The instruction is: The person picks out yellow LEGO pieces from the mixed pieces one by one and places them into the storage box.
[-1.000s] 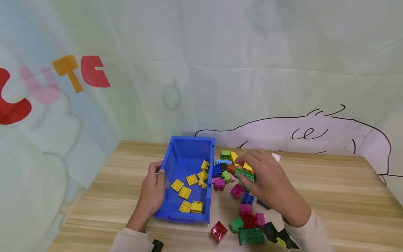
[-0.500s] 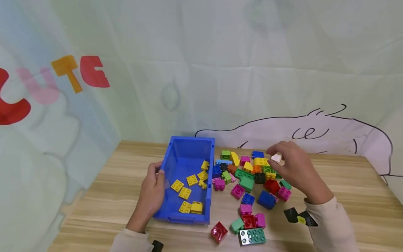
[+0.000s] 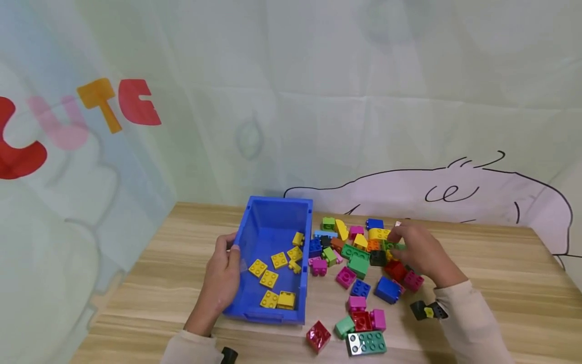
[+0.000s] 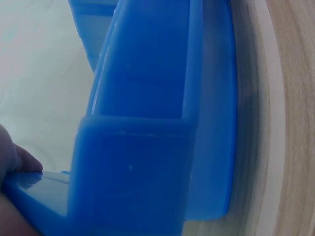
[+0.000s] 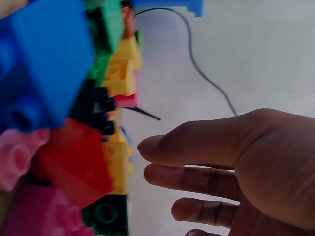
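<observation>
At the left side of a blue plastic bin (image 3: 265, 242), my left hand (image 3: 223, 275) grips the rim with the thumb over the edge. Several yellow building bricks (image 3: 279, 260) lie inside the bin. My right hand (image 3: 420, 253) hovers at the right end of a brick pile, holding nothing. Its fingers point at a yellow brick (image 3: 379, 234) and a red brick (image 3: 396, 271). In the right wrist view, thumb and fingers are spread a little apart, close to the yellow brick (image 5: 115, 167). The hand mostly covers a white piece (image 3: 397, 224).
Mixed bricks in green, pink, blue and black are heaped right of the bin, including a green brick (image 3: 358, 265) and a blue brick (image 3: 388, 289). Nearer the front lie a red brick (image 3: 318, 336) and a long green brick (image 3: 366, 343). A printed cloth (image 3: 291, 126) hangs behind the table.
My right hand has moved right from above the middle of the pile, then down toward the bricks at its right end. My left hand keeps its grip on the bin.
</observation>
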Tool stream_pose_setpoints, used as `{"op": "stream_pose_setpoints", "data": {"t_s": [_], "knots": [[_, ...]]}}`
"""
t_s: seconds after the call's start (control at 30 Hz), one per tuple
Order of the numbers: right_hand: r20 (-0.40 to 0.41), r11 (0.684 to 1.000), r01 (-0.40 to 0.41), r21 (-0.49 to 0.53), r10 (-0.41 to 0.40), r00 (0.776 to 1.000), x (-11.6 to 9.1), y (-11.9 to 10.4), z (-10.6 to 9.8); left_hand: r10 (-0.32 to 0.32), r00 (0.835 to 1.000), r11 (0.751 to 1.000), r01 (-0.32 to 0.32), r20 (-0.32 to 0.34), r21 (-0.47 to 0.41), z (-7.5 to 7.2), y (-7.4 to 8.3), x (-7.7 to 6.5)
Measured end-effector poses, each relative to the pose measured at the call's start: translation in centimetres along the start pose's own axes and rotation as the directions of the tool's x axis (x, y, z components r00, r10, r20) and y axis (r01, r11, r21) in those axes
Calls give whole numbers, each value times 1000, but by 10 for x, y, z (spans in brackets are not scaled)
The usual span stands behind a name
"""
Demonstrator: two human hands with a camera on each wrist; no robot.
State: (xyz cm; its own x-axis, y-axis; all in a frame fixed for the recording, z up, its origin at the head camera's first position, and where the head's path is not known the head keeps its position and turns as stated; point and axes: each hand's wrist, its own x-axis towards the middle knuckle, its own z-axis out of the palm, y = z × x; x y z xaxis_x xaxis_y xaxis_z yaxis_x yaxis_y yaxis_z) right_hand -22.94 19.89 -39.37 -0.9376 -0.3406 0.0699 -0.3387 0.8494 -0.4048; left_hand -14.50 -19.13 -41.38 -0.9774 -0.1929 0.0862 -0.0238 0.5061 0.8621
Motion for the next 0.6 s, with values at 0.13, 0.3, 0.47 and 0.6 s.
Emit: {"op": "stream_pose_setpoints", "data": {"t_s": [0.13,0.3,0.47,0.6], "knots": [[15,999,-31,-25,31,999,-1,4,5,-6,1000,1000,6,4,0,0,1,0],[-1,997,-28,-68,28,1000,-1,7,9,-11,1000,1000,11,3,0,0,2,-1],[10,997,-28,-69,29,1000,1,8,12,-10,1000,1000,10,4,4,0,2,0],[16,996,-41,-75,42,999,0,7,13,-13,1000,1000,13,5,7,0,2,0]]}}
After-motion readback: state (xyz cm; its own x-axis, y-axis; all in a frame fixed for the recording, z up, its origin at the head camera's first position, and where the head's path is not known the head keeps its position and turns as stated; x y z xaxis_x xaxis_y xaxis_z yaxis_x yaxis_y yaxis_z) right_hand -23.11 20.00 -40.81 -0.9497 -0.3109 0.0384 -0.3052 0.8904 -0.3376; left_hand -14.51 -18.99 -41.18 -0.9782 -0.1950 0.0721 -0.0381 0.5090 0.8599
